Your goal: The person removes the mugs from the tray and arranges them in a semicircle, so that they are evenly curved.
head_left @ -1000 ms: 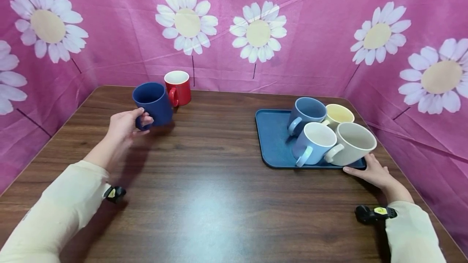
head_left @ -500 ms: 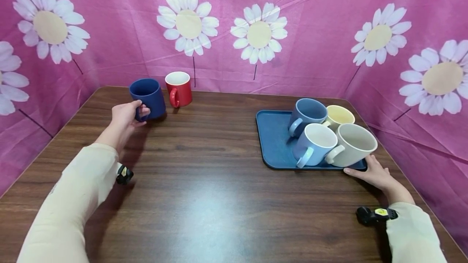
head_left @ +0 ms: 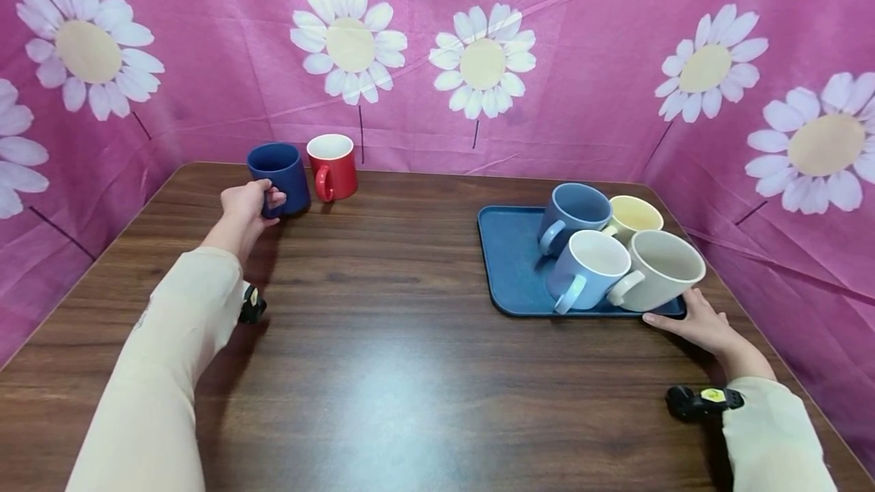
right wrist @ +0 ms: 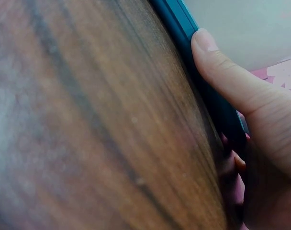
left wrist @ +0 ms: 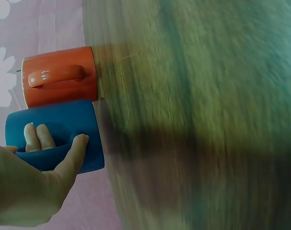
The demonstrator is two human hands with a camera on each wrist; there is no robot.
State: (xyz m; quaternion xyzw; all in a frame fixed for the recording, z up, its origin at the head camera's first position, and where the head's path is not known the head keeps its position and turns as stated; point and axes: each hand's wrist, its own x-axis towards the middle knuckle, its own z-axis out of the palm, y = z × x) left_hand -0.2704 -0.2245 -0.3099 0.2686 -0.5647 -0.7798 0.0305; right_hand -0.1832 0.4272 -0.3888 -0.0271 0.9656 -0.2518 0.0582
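Note:
At the back left of the table, my left hand (head_left: pixel 249 207) holds a dark blue mug (head_left: pixel 290 177) by its handle. In the left wrist view, fingers pass through the handle of the blue mug (left wrist: pixel 54 117), and the thumb lies along it. Close to its right stands a red mug (head_left: pixel 336 171) with a white inside. My right hand (head_left: pixel 697 325) grips the near right corner of a dark blue tray (head_left: pixel 509 272). The right wrist view shows the thumb (right wrist: pixel 222 72) against the rim of the tray (right wrist: pixel 184 28), while the other fingers are mostly hidden.
The tray bears a grey-blue mug (head_left: pixel 574 215), a yellow mug (head_left: pixel 634 215), a light blue mug (head_left: pixel 591 272) and a cream mug (head_left: pixel 659 272), set close together. The brown wooden table (head_left: pixel 383 310) ends at a pink flowered cloth (head_left: pixel 410 127) behind.
My left hand has moved the blue mug back, away from me, and it now sits lower in relation to the table beside the red mug. The right hand and tray have stayed put.

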